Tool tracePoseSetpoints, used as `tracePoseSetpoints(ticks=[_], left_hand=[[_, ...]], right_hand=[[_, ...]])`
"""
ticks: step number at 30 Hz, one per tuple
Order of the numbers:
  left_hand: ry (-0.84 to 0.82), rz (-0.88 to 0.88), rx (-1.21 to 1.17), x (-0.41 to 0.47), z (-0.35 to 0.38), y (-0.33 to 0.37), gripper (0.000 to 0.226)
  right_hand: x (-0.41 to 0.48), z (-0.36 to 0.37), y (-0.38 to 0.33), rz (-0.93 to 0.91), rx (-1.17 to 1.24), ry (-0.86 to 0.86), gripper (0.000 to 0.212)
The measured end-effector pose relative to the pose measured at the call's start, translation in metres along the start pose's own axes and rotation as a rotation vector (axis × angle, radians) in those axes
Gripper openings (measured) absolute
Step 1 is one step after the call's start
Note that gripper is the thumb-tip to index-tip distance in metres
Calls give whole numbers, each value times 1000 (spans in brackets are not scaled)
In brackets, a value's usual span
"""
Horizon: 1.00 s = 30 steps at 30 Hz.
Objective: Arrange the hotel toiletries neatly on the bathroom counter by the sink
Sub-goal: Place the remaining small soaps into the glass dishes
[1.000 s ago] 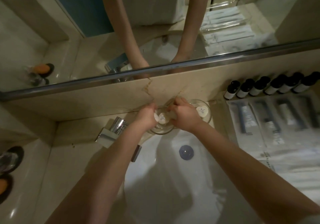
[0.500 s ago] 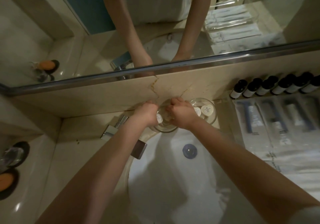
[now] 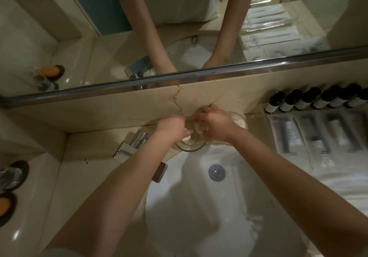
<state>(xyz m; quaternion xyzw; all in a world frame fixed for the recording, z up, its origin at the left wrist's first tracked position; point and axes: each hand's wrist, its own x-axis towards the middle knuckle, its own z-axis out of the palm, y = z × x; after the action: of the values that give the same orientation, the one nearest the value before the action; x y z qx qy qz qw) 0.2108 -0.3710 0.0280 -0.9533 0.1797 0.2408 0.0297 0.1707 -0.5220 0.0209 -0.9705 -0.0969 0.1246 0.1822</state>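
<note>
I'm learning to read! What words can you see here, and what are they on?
"Yours": red letters on the shirt in the mirror, cut off by the top edge, so unsure.
Bottles: labels too small.
Packets: print blurred.
Round pack in the right hand: print blurred.
White pack beside it: too small.

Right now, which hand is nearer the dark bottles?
Right. The right hand, gripping a round packet over the glass dishes, is left of the bottles; the left hand is farther left.
</note>
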Motion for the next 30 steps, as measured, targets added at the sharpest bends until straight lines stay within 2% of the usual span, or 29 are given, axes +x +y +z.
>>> tracePoseSetpoints(ticks=[2,5,7,11,17,19,24,27,30], left_hand=[[-31,88,1,2,-5,-7,58],[-174,172,7,5,0,-15,73],[-198,197,26,6,7,-13,65],[-90,166,41,4,11,-10,40],[-4,69,60,3,16,-8,48],[0,52,45,2,15,-8,48],[16,30,-6,-2,12,-6,42],[10,22,-36,-3,13,-5,36],[13,20,-29,-3,11,-4,35]], right_hand=[[-1,0,2,2,20,-3,49],[-2,0,3,4,18,-28,46],[-1,1,1,-8,-5,-50,46],[2,1,-7,-18,-5,-84,46],[4,10,-16,-33,-101,-124,36],[4,14,-16,-9,-94,-128,38],[-2,25,-15,136,-77,0,57],[-4,36,-17,163,-185,85,55],[-4,42,-17,161,-218,151,44]])
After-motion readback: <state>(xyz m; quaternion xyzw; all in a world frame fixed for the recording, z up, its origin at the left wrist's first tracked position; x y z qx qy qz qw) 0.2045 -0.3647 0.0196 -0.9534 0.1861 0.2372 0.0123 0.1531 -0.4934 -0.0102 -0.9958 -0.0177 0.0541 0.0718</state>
